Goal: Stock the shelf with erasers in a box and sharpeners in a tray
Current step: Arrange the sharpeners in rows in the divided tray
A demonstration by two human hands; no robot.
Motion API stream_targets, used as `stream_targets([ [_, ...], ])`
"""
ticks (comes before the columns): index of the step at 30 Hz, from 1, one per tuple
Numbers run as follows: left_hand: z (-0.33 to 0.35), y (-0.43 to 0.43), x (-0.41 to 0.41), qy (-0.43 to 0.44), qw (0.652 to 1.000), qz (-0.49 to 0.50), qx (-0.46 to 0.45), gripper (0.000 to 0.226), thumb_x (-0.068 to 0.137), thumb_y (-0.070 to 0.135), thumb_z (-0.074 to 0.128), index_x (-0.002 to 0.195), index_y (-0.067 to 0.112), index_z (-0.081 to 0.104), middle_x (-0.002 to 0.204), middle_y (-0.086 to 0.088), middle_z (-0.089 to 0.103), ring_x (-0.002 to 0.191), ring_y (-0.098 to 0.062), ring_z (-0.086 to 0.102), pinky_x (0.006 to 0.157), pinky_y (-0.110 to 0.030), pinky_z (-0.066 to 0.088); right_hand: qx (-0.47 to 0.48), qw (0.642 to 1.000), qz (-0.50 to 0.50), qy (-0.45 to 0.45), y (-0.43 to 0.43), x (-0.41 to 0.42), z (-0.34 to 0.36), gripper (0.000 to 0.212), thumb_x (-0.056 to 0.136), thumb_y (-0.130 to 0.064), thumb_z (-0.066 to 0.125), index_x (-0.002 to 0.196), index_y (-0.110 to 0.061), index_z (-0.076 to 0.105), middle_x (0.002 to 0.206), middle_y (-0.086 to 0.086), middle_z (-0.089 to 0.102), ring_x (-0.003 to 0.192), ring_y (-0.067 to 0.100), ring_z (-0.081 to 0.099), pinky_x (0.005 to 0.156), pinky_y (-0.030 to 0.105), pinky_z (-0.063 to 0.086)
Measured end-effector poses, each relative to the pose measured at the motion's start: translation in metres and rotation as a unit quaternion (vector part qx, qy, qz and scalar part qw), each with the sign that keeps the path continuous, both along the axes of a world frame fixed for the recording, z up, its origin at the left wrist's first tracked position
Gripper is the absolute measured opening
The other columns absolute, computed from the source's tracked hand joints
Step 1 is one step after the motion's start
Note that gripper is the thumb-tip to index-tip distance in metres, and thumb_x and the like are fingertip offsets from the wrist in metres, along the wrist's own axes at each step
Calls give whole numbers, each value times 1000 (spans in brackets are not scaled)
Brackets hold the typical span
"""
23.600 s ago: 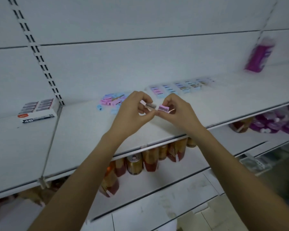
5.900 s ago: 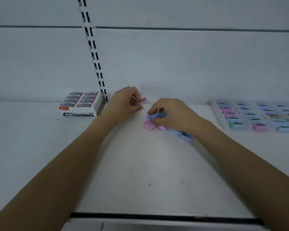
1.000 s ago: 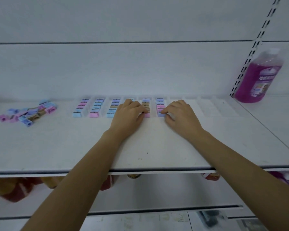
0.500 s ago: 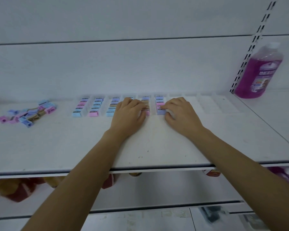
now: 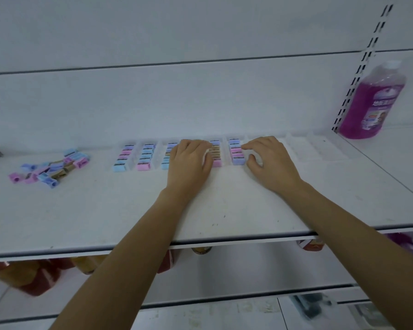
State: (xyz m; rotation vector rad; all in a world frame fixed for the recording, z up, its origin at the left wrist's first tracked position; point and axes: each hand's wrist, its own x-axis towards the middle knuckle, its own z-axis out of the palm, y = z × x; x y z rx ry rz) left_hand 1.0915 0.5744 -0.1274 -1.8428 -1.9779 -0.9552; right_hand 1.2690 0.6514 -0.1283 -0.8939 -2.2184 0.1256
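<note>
Mid tray-filling: my left hand (image 5: pixel 190 160) rests palm-down on the tray (image 5: pixel 320 148) at the shelf's (image 5: pixel 224 206) back edge. My right hand (image 5: pixel 270 160) touches a sharpener (image 5: pixel 236 152), can't tell if it's pinching. Next: more from the left-end pile (image 5: pixel 50 167).

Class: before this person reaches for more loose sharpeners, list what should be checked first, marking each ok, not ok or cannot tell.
1. Loose sharpeners remaining: ok, a pile lies left of the tray.
2. Empty tray compartments: ok, several right of the right hand.
3. Left hand empty: cannot tell; it covers part of the tray.
4. Right hand free: ok, fingertips only touch a filled column.
5. Purple bottle clear of tray: ok, standing apart.
</note>
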Motion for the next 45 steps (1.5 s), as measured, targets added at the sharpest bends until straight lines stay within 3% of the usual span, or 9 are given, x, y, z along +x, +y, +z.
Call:
stream_targets([
  [5,19,-29,-20,8,998,50,40,44,84,30,35,108,10,65,110,-5,67,103,-30,57,87,-41,43,69,990,116,-35,-21,-12,10,32,78,-15,42,94,-7,68,92,6,69,90,16,48,78,25,34],
  [9,31,-73,-55,36,990,133,39,45,83,30,35,108,9,65,110,-8,67,103,-32,57,87,-41,44,43,971,225,-75,-45,-49,19,37,82,-22,40,103,-8,67,100,6,69,95,22,60,87,27,41],
  [13,36,-118,-84,38,976,214,11,44,83,30,37,108,8,65,111,-12,64,103,-35,56,85,-43,45,34,943,318,-93,-72,-88,30,35,85,-22,44,111,-11,64,110,5,66,102,24,60,89,34,44],
  [15,36,-142,-92,40,967,252,2,33,85,21,46,109,8,64,112,-14,61,103,-36,54,85,-42,44,22,932,346,-104,-83,-104,33,33,88,-19,47,118,-13,60,119,3,62,109,20,56,93,26,37],
  [18,37,-174,-105,20,952,304,-20,31,87,10,53,117,9,60,120,-13,55,110,-34,49,87,-40,40,4,919,377,-118,-98,-127,36,34,92,-17,48,126,-18,53,126,-2,56,113,12,51,85,11,27],
  [21,41,-200,-125,-15,939,343,-32,35,90,8,49,124,9,54,127,-13,49,117,-30,44,92,-39,38,-3,908,397,-137,-112,-152,45,37,94,-20,45,130,-21,48,128,-4,52,112,9,49,86,17,33],
  [26,42,-226,-160,-59,935,348,-28,36,91,5,46,127,8,51,132,-11,43,116,-26,47,91,-38,43,1,907,391,-155,-128,-195,53,38,94,-23,44,132,-24,45,131,-5,48,111,9,49,87,23,38],
  [34,41,-242,-244,-81,954,281,-62,39,92,5,45,130,8,47,134,-12,42,109,-25,54,90,-35,44,-44,926,338,-159,-151,-288,43,32,90,-20,49,122,-18,53,116,2,52,103,18,53,90,34,43],
  [45,24,-230,-345,-98,970,168,-148,39,91,6,43,129,13,49,131,-8,44,111,-25,52,95,-36,42,-62,962,200,-176,-170,-356,27,33,88,-15,49,121,-14,56,112,2,55,109,17,45,81,21,32],
])
